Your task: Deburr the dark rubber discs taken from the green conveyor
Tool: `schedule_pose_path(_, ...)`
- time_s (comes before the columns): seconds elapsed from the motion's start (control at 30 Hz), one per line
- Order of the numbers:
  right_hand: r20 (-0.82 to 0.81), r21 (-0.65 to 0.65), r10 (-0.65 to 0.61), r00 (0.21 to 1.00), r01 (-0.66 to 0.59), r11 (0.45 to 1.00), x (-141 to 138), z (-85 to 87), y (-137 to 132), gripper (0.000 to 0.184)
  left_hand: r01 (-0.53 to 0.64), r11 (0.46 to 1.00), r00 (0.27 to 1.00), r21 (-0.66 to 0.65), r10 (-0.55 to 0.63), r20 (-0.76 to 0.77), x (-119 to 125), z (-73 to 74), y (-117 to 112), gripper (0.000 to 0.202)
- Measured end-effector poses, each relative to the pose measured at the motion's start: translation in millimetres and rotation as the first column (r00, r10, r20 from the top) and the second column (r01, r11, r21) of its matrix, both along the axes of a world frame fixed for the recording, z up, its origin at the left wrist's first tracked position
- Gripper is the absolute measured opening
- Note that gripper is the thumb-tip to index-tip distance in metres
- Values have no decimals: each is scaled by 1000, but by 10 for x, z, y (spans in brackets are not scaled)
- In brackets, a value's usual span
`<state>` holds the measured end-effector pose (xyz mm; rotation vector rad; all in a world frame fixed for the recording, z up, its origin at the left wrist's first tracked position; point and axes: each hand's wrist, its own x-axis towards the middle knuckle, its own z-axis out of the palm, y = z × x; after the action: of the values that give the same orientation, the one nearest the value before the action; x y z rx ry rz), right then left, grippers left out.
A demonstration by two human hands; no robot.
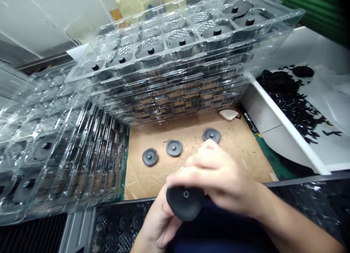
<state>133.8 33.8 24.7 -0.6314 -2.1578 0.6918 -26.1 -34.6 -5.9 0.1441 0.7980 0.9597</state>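
At lower centre, the left hand grasps a dark-grey, rounded, rubbery-looking disc; the right hand overlaps it, hold unclear; uneven pressure could dislodge it.

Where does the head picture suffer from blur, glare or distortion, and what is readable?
Head view: the right hand looks motion-blurred; the held disc is dark and soft; glare streaks the clear trays; the left stack slants, as through a wide lens; three discs on the cardboard read fairly crisp.
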Motion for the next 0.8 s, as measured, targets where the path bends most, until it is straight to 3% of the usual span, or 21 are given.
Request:
schedule_pose_path(0.07,25,-145,-209,978,210,967,84,-199,13,27,0,1000,997,30,-2,80,-49,22,-16,58)
schedule_pose_path(0.13,84,-304,-334,939,343,889,160,-484,-61,25,-10,999,989,52,2,149,-85,17,-30,54)
schedule_pose_path(0.2,138,-393,-333,933,360,846,198,-804,-184,24,-15,998,984,68,3,181,-99,-13,-31,49)
schedule_pose_path(0.27,165,-407,-299,940,341,848,207,-1076,-294,23,-9,997,977,80,-8,213,-98,-49,-17,48)
schedule_pose_path(0.33,176,-416,-295,939,342,843,217,-1202,-342,23,5,997,973,82,-24,228,-91,-69,3,48)
schedule_pose_path(0.4,174,-424,-341,924,383,821,240,-1119,-331,23,20,996,973,83,-38,227,-80,-65,14,49)
schedule_pose_path(0.5,130,-406,-456,880,467,786,239,-651,-291,22,21,995,979,101,-42,201,-56,-36,-6,50)
schedule_pose_path(0.53,91,-375,-470,878,468,800,212,-455,-286,22,21,994,984,105,-39,174,-47,-30,-21,51)
schedule_pose_path(0.57,28,-308,-444,896,430,849,172,-268,-283,24,22,994,990,104,-36,134,-40,-27,-39,53)
schedule_pose_path(0.63,-70,-131,-237,969,227,965,74,12,-263,27,29,996,999,82,-32,33,-33,-31,-70,56)
schedule_pose_path(0.7,-68,-39,-75,995,72,997,15,110,-209,30,16,997,999,73,-13,-36,-42,-41,-83,55)
schedule_pose_path(0.8,-9,-172,-112,994,109,979,80,-86,-126,28,-22,993,1000,118,22,-1,-77,-45,-67,55)
